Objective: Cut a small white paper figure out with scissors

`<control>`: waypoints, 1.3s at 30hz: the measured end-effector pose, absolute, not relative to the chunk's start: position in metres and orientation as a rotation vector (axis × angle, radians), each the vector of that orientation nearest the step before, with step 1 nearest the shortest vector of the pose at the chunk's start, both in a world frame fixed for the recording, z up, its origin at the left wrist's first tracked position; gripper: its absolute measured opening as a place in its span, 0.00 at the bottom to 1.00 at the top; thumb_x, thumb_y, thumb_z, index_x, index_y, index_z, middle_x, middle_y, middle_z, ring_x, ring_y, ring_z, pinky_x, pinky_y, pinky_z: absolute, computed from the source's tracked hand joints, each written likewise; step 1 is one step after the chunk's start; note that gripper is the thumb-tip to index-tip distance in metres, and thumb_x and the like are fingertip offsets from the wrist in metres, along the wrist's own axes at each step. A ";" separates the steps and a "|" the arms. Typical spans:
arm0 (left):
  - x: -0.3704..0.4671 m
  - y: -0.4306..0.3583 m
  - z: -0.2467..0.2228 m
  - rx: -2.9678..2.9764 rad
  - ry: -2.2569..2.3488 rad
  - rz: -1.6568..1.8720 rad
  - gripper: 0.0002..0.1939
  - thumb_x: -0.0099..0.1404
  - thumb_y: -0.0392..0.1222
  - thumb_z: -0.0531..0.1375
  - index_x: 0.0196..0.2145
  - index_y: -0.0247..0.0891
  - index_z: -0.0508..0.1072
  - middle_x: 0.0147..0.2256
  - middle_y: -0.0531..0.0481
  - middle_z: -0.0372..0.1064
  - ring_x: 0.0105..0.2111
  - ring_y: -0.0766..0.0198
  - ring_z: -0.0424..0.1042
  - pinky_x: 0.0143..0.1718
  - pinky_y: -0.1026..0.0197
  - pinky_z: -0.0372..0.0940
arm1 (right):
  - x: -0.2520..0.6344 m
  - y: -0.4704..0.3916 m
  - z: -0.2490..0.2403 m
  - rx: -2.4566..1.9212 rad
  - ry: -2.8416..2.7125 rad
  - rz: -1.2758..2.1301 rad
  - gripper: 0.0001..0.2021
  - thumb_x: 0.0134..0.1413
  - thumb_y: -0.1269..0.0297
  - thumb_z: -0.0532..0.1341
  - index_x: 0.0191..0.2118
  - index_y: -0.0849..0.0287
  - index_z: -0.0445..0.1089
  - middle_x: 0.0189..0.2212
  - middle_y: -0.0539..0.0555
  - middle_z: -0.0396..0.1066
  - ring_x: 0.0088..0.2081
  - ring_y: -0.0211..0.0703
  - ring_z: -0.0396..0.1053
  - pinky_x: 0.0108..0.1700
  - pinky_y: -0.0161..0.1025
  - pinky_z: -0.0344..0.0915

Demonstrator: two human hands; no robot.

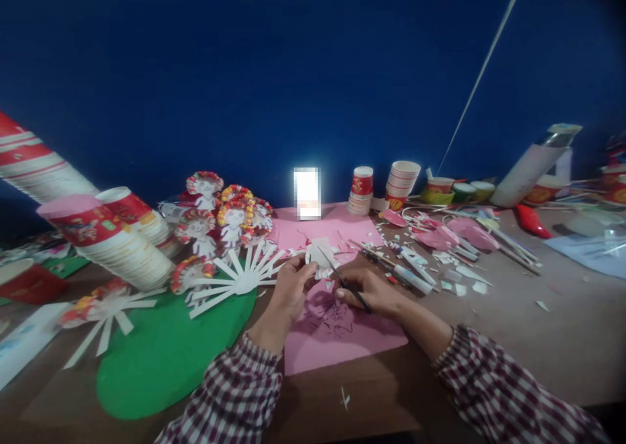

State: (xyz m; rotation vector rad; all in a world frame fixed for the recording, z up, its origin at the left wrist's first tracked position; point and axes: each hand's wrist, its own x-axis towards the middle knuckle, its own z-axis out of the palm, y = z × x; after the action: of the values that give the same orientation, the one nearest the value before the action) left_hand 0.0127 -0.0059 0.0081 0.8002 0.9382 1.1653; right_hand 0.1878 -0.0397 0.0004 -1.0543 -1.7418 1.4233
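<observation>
Near the middle of the table, my left hand (293,287) pinches a small white paper piece (320,253) between thumb and fingers. My right hand (364,289) is closed on a slim dark tool (360,298), which looks like scissors; its thin tip reaches the right edge of the white piece. Both hands are above a pink sheet (342,349) with dark writing. Left of my left hand, a white paper cut into fanned strips (243,282) rests partly on a green oval sheet (151,359).
Stacked paper cups (110,248) lean at the left, beside paper figures with red and yellow frills (235,219). More cups (360,186) stand at the back. Markers (413,279), pink pieces (435,235) and paper scraps lie to the right, with a red object (532,221) beyond.
</observation>
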 end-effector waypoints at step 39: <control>0.012 -0.004 0.002 0.851 0.922 1.185 0.16 0.46 0.39 0.68 0.34 0.33 0.74 0.27 0.52 0.71 0.24 0.70 0.68 0.28 0.67 0.64 | 0.185 -0.042 0.009 -1.149 -1.805 1.334 0.24 0.48 0.42 0.61 0.29 0.64 0.68 0.20 0.47 0.58 0.23 0.34 0.54 0.24 0.32 0.50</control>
State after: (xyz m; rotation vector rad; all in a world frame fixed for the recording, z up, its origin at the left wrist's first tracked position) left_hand 0.0123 -0.0041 0.0022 0.8514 0.9222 1.1854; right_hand 0.1849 -0.0423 0.0092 -1.1494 -1.8051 1.3336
